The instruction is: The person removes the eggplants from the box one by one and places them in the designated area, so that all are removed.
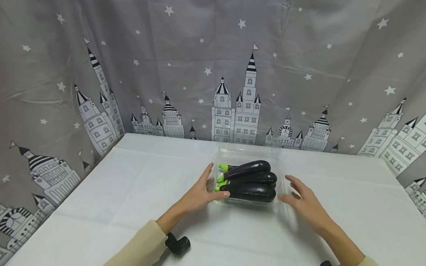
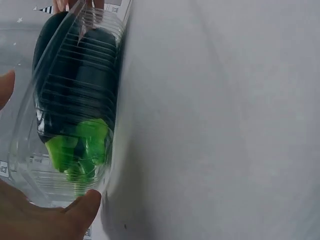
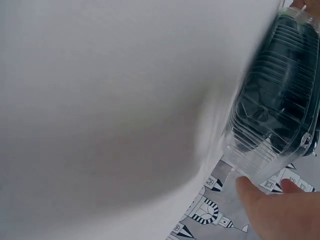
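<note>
Several dark eggplants (image 1: pixel 252 191) are held in a clear plastic clamshell container (image 1: pixel 245 203), which is set on a white-covered desk (image 1: pixel 152 166) near its back edge, with their green stem ends turned toward the person's left. What looks like the raised lid (image 1: pixel 249 141) is seen faintly behind them, against the grey castle-print curtain (image 1: pixel 189 38). The container is flanked at both ends: its left front corner is touched by the thumb of the left hand (image 1: pixel 199 196), whose fingers are spread wide along that end, and its right end is met by the right hand (image 1: pixel 305 201), which is likewise held wide, with thumb and forefinger parted; whether firm contact is made there cannot be told. The step in hand is judged to be the placing or steadying of the filled container, and for the next move light, even contact at both ends seems to be called for, so that the thin walls are not squeezed in. Little room is left behind, where the desk's back edge and the curtain are close; wide bare room is offered in front and to either side, well away from the left edge.
</note>
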Action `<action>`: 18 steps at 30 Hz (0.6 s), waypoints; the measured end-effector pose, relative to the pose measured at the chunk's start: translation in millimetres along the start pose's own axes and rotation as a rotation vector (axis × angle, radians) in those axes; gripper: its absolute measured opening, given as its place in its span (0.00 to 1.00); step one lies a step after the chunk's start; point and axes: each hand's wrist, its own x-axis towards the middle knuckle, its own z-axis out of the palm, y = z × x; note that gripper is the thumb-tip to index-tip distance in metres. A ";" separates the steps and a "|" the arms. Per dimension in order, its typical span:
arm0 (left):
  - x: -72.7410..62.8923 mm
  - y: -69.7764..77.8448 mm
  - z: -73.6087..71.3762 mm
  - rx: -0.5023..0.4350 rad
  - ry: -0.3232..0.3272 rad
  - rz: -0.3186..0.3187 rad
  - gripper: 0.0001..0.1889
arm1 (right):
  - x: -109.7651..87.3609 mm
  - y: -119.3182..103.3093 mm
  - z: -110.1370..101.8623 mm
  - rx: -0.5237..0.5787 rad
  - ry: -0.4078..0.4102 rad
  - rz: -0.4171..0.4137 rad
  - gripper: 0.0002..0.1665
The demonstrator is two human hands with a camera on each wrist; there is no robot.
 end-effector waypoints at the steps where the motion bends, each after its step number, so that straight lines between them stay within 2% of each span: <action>1: 1.2 -0.6 0.0 0.009 -0.007 0.006 0.61 | 1.1 -0.9 -0.7 -0.006 0.018 -0.009 0.42; 6: 5.0 -6.2 0.5 0.030 -0.043 0.024 0.62 | 6.8 -6.5 -5.5 -0.021 0.080 -0.084 0.37; 11: 6.8 -7.1 1.2 0.040 -0.050 0.020 0.64 | 11.6 -14.7 -8.1 -0.027 0.111 -0.150 0.34; 18: 6.4 -7.2 0.8 0.008 -0.056 0.005 0.65 | 15.9 -21.9 -9.5 -0.025 0.099 -0.201 0.33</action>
